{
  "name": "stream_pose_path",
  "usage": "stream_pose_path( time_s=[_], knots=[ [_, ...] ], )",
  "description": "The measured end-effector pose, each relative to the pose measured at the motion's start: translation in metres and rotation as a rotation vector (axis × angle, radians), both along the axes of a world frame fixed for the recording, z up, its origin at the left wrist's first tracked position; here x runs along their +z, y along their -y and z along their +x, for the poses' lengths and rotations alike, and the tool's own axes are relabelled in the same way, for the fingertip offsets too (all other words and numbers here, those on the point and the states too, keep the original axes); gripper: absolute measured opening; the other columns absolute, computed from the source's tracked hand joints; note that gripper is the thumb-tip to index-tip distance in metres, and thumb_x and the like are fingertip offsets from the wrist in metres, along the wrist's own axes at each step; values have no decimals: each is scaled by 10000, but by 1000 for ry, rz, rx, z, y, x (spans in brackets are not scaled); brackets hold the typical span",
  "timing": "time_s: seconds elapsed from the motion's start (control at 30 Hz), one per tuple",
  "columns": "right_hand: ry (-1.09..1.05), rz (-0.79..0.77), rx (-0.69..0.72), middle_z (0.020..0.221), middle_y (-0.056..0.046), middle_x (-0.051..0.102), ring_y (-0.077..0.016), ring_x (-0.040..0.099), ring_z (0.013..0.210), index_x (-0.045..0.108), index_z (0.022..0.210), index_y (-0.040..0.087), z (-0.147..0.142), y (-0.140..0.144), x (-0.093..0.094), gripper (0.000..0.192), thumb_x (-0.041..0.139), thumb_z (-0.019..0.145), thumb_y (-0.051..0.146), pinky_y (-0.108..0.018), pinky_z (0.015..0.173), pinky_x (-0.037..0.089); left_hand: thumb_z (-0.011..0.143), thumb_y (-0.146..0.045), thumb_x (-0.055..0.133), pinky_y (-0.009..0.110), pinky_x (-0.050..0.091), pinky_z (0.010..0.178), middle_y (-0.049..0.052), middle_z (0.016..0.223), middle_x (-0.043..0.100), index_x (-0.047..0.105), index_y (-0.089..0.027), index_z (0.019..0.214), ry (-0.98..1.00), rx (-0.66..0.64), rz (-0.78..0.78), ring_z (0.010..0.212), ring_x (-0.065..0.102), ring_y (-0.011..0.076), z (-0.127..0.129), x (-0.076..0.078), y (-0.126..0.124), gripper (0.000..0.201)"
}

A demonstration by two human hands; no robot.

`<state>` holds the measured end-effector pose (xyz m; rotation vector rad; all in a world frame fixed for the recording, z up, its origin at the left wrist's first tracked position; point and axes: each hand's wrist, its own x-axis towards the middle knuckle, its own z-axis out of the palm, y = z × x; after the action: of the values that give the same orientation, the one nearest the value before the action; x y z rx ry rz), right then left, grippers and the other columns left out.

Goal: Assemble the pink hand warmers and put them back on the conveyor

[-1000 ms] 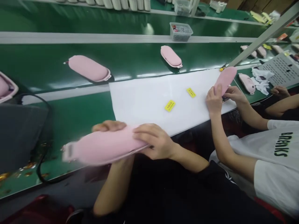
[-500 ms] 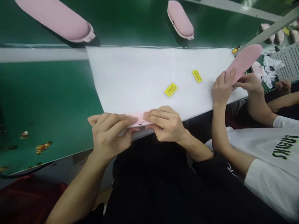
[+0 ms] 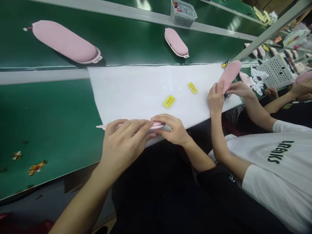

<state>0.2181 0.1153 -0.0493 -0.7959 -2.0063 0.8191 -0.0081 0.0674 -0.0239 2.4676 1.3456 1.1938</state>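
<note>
Above the front edge of the white sheet, both hands grip a slim oblong pink case, seen edge-on. My left hand is wrapped over its left and middle part, fingers on top, hiding most of it. A pale pointed tab pokes out to the left of that hand. At the right end, my right hand pinches the case between fingers on top and a thumb below. Two yellow labels with print, one nearer and one farther, lie on the sheet beyond my hands.
A larger pink case and a smaller pink case lie along the green bench. Behind stands a clear tub of small parts. A co-worker's hands hold a pink piece at right. Amber scraps lie at left.
My left hand has slid right over the case and covers its middle, where a small dark slot showed before. The case's ends now show. The view has shifted, revealing more bench behind.
</note>
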Motion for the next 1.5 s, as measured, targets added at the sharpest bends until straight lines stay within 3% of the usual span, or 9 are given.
stream_pose_path(
  time_s=[0.1,0.33,0.43,0.63,0.73,0.8,1.03,1.27,1.5],
  knots=[
    [-4,-56,-2,1244,-96,809,-178,772,1190,771,1244,172,1,2,-3,278,787,988,278,-339,1088,643,1000,-203,730,419,313,884,17,1047,803,723,-273,1341,-96,41,119,813,643,262,7,-3,-2,348],
    [-17,57,-96,1096,-63,837,-147,789,1012,822,1135,190,-9,12,-16,189,673,1020,211,-285,913,687,958,-137,698,408,251,842,-18,829,738,706,-249,1055,-103,131,149,692,546,215,11,-2,1,148],
    [-33,42,-102,1082,-55,840,-145,795,996,818,1147,186,-13,8,-14,180,692,1033,244,-277,931,686,998,-154,680,408,267,814,-22,826,736,681,-238,1009,-138,140,143,692,576,201,10,2,-4,85],
    [171,-159,-1,1246,-31,815,-212,780,1181,781,1289,269,-15,-1,14,363,825,963,423,-373,1108,664,1027,-226,706,384,400,885,27,1015,791,748,-256,1103,-147,174,28,913,712,207,-5,9,7,92],
    [133,-80,69,1252,-13,813,-234,789,1167,763,1346,347,-15,0,38,309,691,1049,395,-417,1086,683,1060,-279,664,394,445,981,76,1131,789,776,-264,1186,-188,167,-63,1088,721,241,-13,14,15,168],
    [63,-11,147,1246,-42,815,-278,794,1165,759,1362,340,-9,-7,38,321,614,1078,382,-479,1066,691,1068,-279,666,385,457,1007,98,1179,782,777,-245,1222,-200,84,-146,1135,716,242,-20,13,9,193],
    [334,167,102,1317,-61,802,-274,804,1176,749,1378,272,5,-42,-17,380,623,1066,448,-445,1060,701,1047,-350,732,297,456,974,0,1199,785,755,-241,1218,-223,142,-140,1102,706,143,-28,-29,-20,204],
    [501,517,58,1364,0,787,-263,809,1180,742,1389,274,-1,-36,-29,388,519,1073,297,-450,944,735,1037,-283,684,359,396,937,-4,1145,791,761,-235,1155,-166,140,-182,1034,673,163,-11,-61,-15,149],
    [646,342,20,1423,-10,760,-248,778,1246,717,1421,323,-1,-48,-38,404,561,1054,386,-393,962,706,1020,-303,735,366,406,976,7,1135,789,771,-227,1157,-94,123,-184,1047,690,166,-9,-75,-29,161]
  ],
)
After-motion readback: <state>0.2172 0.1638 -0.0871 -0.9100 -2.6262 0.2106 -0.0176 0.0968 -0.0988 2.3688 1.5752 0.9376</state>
